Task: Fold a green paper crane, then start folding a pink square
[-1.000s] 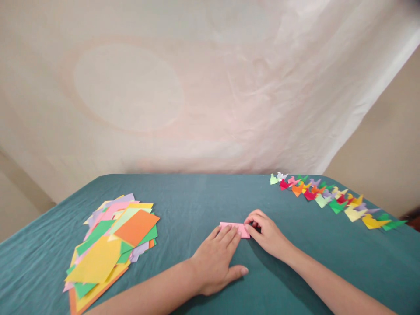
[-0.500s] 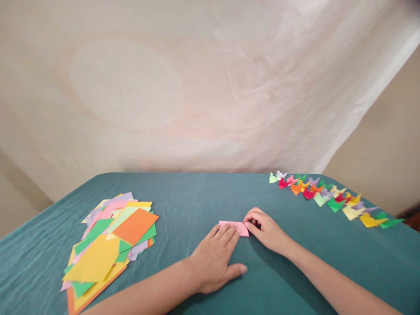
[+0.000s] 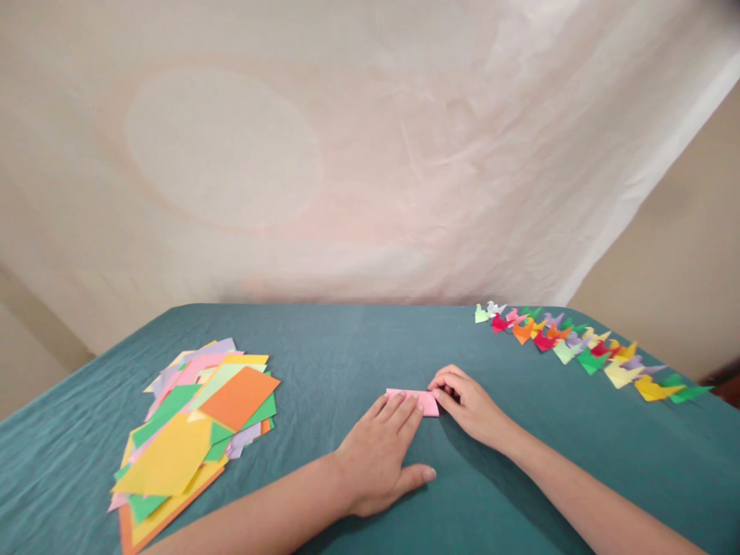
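Note:
A folded piece of pink paper (image 3: 428, 404) lies on the green tablecloth in front of me. My left hand (image 3: 386, 449) rests flat across its left and middle part, fingers stretched out and thumb apart, holding it down. My right hand (image 3: 462, 401) is at the paper's right end, with thumb and index finger pinched together at its upper right corner. The part of the paper beneath my left fingers is hidden.
On the left is a loose pile of coloured paper sheets (image 3: 234, 398). Several small folded paper birds (image 3: 568, 351) stand in rows at the right. The green tablecloth (image 3: 347, 339) covers the table, and a pale hanging sheet (image 3: 358, 154) is behind it.

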`<state>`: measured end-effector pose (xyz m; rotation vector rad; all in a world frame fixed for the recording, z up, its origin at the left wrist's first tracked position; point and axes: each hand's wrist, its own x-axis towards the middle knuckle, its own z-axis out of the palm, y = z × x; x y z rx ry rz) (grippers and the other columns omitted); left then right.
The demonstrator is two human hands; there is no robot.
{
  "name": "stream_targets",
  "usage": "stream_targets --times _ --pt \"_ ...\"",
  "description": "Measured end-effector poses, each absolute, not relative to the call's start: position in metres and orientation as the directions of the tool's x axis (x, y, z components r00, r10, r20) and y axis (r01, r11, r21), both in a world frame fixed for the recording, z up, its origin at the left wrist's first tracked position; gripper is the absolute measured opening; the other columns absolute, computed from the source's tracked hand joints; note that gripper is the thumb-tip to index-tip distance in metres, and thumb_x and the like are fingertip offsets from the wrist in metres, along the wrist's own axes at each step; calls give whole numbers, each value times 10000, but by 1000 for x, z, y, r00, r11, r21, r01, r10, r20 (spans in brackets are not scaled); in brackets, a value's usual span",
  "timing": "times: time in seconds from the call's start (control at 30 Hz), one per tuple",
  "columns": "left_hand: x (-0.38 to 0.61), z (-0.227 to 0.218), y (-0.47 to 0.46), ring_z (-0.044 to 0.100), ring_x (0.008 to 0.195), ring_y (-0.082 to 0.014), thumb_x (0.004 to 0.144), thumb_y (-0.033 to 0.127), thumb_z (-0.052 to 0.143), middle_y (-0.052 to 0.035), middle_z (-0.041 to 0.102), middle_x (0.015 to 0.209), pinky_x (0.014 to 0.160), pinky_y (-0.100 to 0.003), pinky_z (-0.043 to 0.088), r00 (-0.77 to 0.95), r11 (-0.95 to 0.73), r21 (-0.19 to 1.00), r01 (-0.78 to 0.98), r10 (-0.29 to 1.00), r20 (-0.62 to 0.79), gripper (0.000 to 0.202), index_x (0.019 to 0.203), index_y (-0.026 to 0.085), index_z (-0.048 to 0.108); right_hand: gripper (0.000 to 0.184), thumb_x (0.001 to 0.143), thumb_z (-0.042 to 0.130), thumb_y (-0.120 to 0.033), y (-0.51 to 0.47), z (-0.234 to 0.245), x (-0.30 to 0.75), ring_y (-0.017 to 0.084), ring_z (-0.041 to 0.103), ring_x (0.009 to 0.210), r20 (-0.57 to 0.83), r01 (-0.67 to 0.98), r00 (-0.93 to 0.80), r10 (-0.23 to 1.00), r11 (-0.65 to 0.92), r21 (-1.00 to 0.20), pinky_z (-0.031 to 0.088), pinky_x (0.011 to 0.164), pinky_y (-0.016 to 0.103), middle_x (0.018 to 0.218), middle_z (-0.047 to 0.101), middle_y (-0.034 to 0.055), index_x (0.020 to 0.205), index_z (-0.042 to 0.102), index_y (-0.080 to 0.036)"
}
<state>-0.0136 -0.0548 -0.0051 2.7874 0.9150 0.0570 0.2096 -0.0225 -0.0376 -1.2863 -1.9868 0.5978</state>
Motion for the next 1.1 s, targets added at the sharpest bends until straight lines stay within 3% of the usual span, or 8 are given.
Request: stream_targets --times 1.1 --pt "-12 -2 -54 92 1356 -264 880 613 148 -99 130 1481 1097 -418 113 812 -794 184 579 583 -41 719 1420 139 126 74 797 497 -189 -21 -40 207 121 502 658 296 648 -243 924 382 -659 429 641 268 834 521 14 757 559 -188"
